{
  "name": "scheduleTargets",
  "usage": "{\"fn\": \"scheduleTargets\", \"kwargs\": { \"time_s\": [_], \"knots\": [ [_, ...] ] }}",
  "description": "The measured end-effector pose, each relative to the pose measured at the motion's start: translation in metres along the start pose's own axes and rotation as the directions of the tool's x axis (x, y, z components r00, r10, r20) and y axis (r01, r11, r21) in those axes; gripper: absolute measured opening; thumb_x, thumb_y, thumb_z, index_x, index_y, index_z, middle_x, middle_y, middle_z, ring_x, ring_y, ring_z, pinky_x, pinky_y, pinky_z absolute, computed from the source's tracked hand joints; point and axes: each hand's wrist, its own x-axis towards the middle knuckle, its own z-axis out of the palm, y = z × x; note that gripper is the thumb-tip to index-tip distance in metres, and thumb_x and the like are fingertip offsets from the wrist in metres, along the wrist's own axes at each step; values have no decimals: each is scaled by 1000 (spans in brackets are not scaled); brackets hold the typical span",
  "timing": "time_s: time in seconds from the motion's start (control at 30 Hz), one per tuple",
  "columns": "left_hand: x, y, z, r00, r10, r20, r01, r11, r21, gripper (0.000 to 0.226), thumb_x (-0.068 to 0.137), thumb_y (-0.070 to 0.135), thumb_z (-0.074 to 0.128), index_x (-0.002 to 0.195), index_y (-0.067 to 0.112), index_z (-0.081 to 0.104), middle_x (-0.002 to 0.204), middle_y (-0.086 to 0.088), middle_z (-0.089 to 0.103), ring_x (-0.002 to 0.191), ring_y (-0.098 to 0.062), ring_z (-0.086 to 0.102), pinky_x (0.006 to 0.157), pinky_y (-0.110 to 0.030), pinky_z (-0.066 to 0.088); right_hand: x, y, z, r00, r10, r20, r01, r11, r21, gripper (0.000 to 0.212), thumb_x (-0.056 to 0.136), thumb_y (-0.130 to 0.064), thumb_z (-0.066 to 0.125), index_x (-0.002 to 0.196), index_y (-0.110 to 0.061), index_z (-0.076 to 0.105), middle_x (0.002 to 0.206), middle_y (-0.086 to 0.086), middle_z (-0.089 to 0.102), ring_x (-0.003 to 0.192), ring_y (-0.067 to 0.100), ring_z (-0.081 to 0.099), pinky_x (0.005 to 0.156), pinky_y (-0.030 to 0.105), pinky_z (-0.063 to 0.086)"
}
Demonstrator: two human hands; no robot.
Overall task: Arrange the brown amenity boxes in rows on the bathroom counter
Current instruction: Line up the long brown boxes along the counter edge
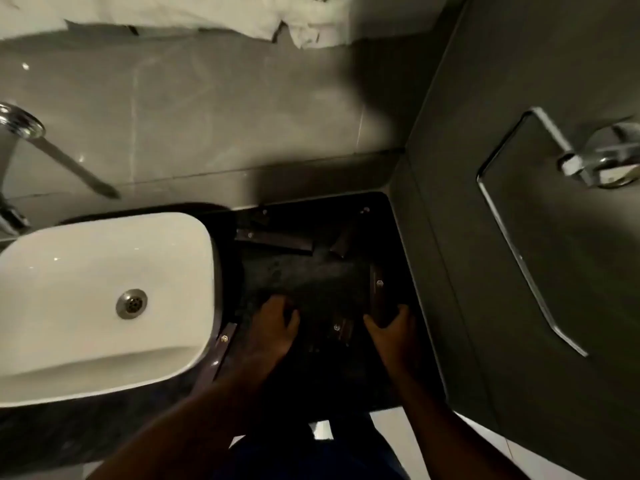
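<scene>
Dim, blurred shot looking down on dark surface [388, 372] at centre right of frame, white sink [104, 289] at left. Brown amenity boxes scattered, not in rows: 2 long ones [273, 239] overlapping at top centre of surface, tilted one [343, 242] just right of them, long box [379, 294] near right edge, small box [337, 329] lower centre, another box [224, 341] leaning at sink's rim. Left hand [273, 327] flat on surface, fingers spread, grip on nothing visible. Right hand [391, 329] with fingers curled at lower end of long right box, touching it; cannot tell if grip is closed. Chrome tap [20, 124] upper left, towel rail [519, 237] on right wall, white towel [207, 12] at top
</scene>
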Motion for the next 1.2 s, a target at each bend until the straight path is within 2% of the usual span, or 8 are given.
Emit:
{"fn": "scheduleTargets", "kwargs": {
  "time_s": [0.13,0.23,0.43,0.57,0.77,0.93,1.03,1.2],
  "knots": [
    [89,78,8,983,184,13,-185,980,67,29,91,23,61,114,5,59,116,-17,61,106,-34,61,90,-42,50,18,3,1,1000,-20,-12,18,995,-95,82,68,-48,78,136,-18,42,132,15,52,116,38,55,93,51,47],
    [147,133,21,968,234,91,-241,967,80,39,93,29,59,125,8,55,126,-16,58,114,-34,58,95,-46,52,22,16,-2,997,-72,2,72,993,-94,60,69,-42,77,120,-21,54,116,11,61,102,34,61,80,38,47],
    [198,165,55,976,78,201,-127,961,245,71,80,35,73,140,9,43,140,-20,45,128,-45,46,100,-56,48,26,32,-12,991,-134,-9,127,958,-256,47,66,-44,74,103,-18,63,101,6,63,91,29,63,72,31,44],
    [198,160,56,985,63,162,-95,976,198,47,83,38,67,120,8,62,122,-20,64,112,-43,62,90,-49,56,24,41,-19,993,-120,-4,115,961,-250,44,65,-44,76,97,-16,64,95,5,65,86,28,65,68,28,41],
    [98,88,13,983,-182,32,185,966,-182,50,56,53,74,94,20,71,91,1,76,85,-17,72,76,-31,59,-21,29,-9,951,-308,35,309,935,-176,48,58,-53,72,94,-24,62,86,-8,59,71,11,54,60,24,38],
    [-43,-23,-9,901,-430,-56,385,852,-356,17,67,34,82,76,26,70,67,12,70,69,-6,71,63,-28,57,-49,14,40,891,-248,381,340,919,-197,56,53,-56,74,97,-24,59,90,-2,66,78,17,62,65,23,45],
    [-93,-61,-7,884,-451,-119,393,858,-331,27,69,32,85,88,24,68,77,8,66,74,-14,67,68,-27,52,-54,15,66,833,-145,533,341,894,-291,63,59,-51,79,108,-20,56,106,6,65,92,24,63,78,31,52],
    [-106,-89,12,889,-455,-61,426,868,-256,47,72,40,82,109,15,68,100,-1,72,92,-18,66,79,-29,51,-72,6,98,821,-218,527,426,849,-313,57,60,-51,79,99,-19,53,100,6,67,88,23,65,69,28,47]
  ]
}}
